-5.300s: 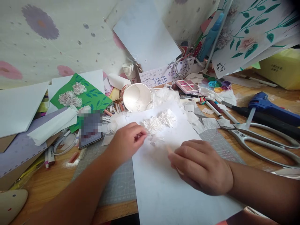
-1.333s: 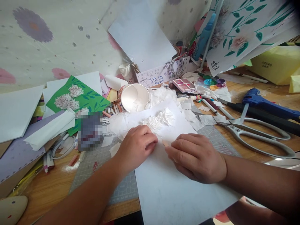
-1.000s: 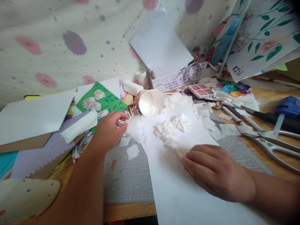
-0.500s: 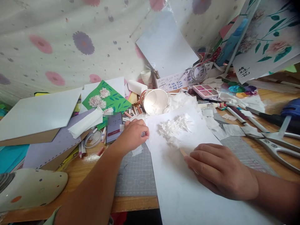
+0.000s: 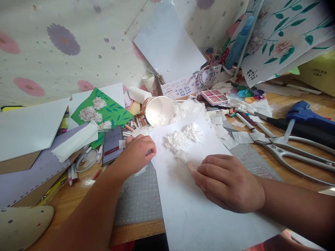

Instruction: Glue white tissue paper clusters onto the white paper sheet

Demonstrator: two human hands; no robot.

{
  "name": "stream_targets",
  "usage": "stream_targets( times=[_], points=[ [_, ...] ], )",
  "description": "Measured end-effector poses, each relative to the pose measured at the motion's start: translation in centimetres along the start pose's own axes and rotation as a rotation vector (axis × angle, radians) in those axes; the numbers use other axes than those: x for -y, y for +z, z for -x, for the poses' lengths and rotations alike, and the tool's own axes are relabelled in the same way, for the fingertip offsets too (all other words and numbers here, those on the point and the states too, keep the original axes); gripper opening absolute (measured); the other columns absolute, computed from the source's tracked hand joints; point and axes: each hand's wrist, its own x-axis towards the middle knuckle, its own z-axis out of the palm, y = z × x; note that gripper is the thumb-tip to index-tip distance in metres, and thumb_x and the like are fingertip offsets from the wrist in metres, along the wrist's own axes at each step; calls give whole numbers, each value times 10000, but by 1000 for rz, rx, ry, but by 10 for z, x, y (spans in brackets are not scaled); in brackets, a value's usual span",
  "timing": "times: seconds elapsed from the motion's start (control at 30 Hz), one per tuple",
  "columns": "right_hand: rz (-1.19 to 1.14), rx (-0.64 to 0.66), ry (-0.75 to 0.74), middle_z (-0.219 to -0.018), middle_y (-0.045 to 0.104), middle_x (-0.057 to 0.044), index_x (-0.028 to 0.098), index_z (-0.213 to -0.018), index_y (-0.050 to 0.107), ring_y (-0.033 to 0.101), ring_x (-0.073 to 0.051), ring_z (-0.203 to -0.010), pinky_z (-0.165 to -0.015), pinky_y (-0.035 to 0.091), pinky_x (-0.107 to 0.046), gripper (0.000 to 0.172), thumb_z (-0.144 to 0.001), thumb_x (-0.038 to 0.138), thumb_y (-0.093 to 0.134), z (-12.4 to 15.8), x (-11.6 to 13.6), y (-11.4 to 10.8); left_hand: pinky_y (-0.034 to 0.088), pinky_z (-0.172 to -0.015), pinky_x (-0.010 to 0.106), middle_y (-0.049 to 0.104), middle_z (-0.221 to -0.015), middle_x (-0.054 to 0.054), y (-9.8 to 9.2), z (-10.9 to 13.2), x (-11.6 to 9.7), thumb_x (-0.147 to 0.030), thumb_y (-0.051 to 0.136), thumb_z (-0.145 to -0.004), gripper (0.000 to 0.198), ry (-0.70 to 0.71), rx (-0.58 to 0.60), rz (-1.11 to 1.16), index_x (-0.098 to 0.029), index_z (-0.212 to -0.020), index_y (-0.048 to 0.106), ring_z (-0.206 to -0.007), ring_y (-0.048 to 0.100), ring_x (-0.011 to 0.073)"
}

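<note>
On the wooden table (image 5: 65, 190), a white sheet (image 5: 183, 216) runs lengthwise from near the paper cup (image 5: 159, 111) toward the person, its near end hanging past the table's front edge. It lies over a gray cutting mat (image 5: 141, 200), whose left side shows bare; large scissors (image 5: 277, 149) lie well to the right. The right hand (image 5: 230, 183) rests over the sheet, fingers closed on a stick; the left hand (image 5: 137, 153) is by the sheet's left edge, fingers curled, whether gripping anything I cannot tell. On the sheet's far half sits a ruffled, petal-like white paper cluster (image 5: 183, 136), long axis slanting away to the right, with open sheet toward the person. The slim, pale wooden stick (image 5: 191, 166) points away and leftward, its tip by a thin tissue scrap (image 5: 180, 156) at the cluster's near edge.
</note>
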Motion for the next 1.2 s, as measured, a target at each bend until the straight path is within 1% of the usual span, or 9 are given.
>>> stream_targets(
  times=[0.1, 0.2, 0.37, 0.47, 0.63, 0.83, 0.9, 1.03, 1.2],
  points=[
    [1, -28, 23, -649, 624, -68, 93, -877, 607, 537, -166, -606, -534, 459, -316, 144, -813, 86, 478, 2, 0, -1, 310, -789, 377, 642, -800, -9, -2, -1, 0, -182, 527, -758, 147, -7, -46, 38, -210, -640, 609, -830, 534, 197],
    [17, -58, 72, -667, 621, -60, 116, -886, 591, 531, -161, -615, -552, 457, -312, 122, -813, 110, 494, 4, -1, 0, 376, -763, 333, 641, -799, -8, -6, 1, -4, -209, 539, -772, 113, 16, -142, 223, -209, -683, 610, -791, 558, 174],
    [44, 9, 98, -677, 609, -44, 139, -869, 589, 517, -147, -617, -553, 437, -290, 113, -834, 132, 483, 4, -3, 4, 429, -741, 289, 637, -796, -6, -3, 7, -32, -199, 578, -787, 76, 88, -402, 444, -204, -717, 607, -784, 584, 150],
    [49, 24, 75, -668, 605, -41, 135, -843, 600, 498, -142, -592, -530, 416, -288, 118, -822, 127, 484, 2, -2, 5, 418, -781, 319, 646, -814, -6, 6, 7, -50, -173, 597, -785, 66, 128, -468, 447, -212, -735, 618, -824, 590, 161],
    [70, 3, 54, -641, 599, -35, 133, -802, 611, 474, -139, -557, -498, 388, -285, 129, -807, 113, 485, 0, -1, 6, 352, -792, 365, 656, -827, -16, 21, 1, -63, -135, 596, -792, 103, 179, -468, 365, -225, -750, 625, -818, 584, 160],
    [28, -46, 49, -648, 607, -38, 124, -841, 599, 503, -148, -574, -516, 407, -287, 107, -786, 112, 509, 4, -2, 4, 276, -754, 376, 650, -817, -17, 23, -1, -64, -136, 591, -802, 135, 256, -421, 233, -232, -721, 641, -810, 551, 161],
    [-35, -114, 127, -654, 599, -40, 124, -871, 581, 513, -141, -582, -522, 416, -273, 109, -801, 114, 498, 6, -4, 2, 267, -745, 375, 642, -796, -19, 22, 0, -65, -123, 584, -799, 152, 264, -399, 217, -229, -705, 641, -792, 544, 156],
    [-190, -247, 397, -688, 596, -33, 142, -911, 551, 539, -109, -607, -556, 444, -226, 102, -849, 111, 476, 6, -10, -1, 264, -742, 375, 632, -791, -21, 21, 0, -65, -119, 568, -797, 171, 266, -368, 194, -229, -689, 641, -788, 540, 153],
    [-287, -205, 402, -716, 607, -26, 162, -920, 550, 556, -104, -634, -587, 459, -223, 98, -862, 125, 481, 3, -13, 0, 267, -744, 374, 627, -800, -13, 19, 1, -66, -141, 555, -812, 170, 269, -365, 198, -231, -700, 646, -792, 536, 152]
  ],
)
